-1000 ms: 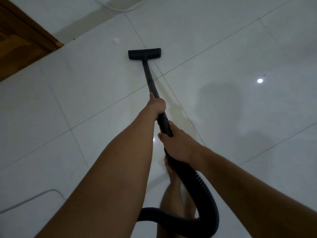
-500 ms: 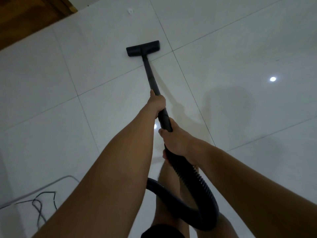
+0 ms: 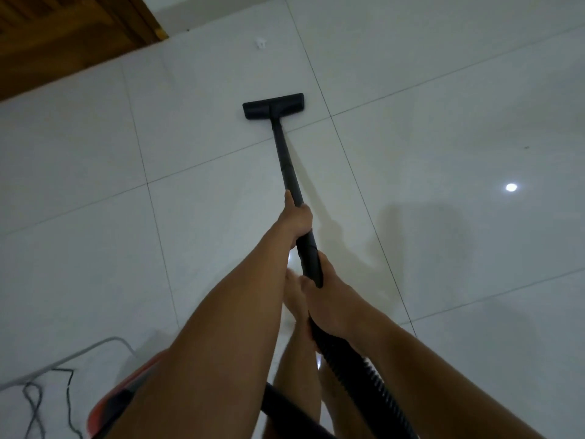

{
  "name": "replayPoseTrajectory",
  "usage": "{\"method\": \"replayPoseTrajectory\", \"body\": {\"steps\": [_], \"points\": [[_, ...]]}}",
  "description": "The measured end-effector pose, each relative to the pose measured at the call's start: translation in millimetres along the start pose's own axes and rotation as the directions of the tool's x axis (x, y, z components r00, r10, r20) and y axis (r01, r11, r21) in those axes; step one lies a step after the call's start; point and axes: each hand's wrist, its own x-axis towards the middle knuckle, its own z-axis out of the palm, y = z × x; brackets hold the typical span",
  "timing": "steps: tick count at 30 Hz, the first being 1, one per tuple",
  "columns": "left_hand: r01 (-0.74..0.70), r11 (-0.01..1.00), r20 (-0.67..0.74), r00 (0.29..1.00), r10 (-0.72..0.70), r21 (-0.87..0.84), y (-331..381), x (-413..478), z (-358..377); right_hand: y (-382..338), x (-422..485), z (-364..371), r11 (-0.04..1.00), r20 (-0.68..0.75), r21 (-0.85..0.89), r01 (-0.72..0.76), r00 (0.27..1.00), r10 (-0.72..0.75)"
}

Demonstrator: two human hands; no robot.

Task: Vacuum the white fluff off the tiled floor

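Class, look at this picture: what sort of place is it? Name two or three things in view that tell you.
Probably a room in a home. The floor is large glossy white tiles, a wooden door stands at the top left, and a person with bare feet pushes a vacuum wand across it.

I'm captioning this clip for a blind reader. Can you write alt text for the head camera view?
Two bare hands grip a black vacuum wand, left hand ahead of right hand, its floor head flat on the white tiled floor. A small piece of white fluff lies beyond the head, near a wooden door. A ribbed hose trails back.
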Motion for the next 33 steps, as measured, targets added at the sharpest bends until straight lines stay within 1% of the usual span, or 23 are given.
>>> {"method": "replayPoseTrajectory", "body": {"steps": [4,8,11,15,18,27,33], "points": [[-0.016,0.999,-0.014,1.0,0.016,0.028,0,16,0,3,19,0,0.999,-0.022,-0.023,0.03,0.999,-0.03],[-0.029,0.999,-0.024,0.999,0.03,0.045,9,29,-6,-3,36,-3,1.0,-0.018,-0.011,0.018,1.0,-0.018],[-0.032,0.998,-0.021,0.999,0.033,0.055,19,40,-11,-13,48,-7,0.999,-0.023,-0.021,0.025,0.999,-0.025],[-0.039,0.998,-0.029,0.999,0.041,0.059,37,61,-19,-28,70,-14,0.995,-0.022,-0.067,0.067,0.997,-0.069],[-0.04,0.998,-0.032,0.999,0.041,0.058,49,76,-26,-41,84,-18,0.995,-0.026,-0.066,0.071,0.997,-0.073],[-0.038,0.994,-0.035,0.999,0.042,0.099,107,110,-59,-106,115,-35,0.994,-0.004,-0.054,0.099,0.995,-0.099],[-0.038,0.994,-0.044,0.998,0.043,0.105,152,138,-81,-154,147,-45,0.995,-0.017,-0.056,0.079,0.997,-0.08]]}}
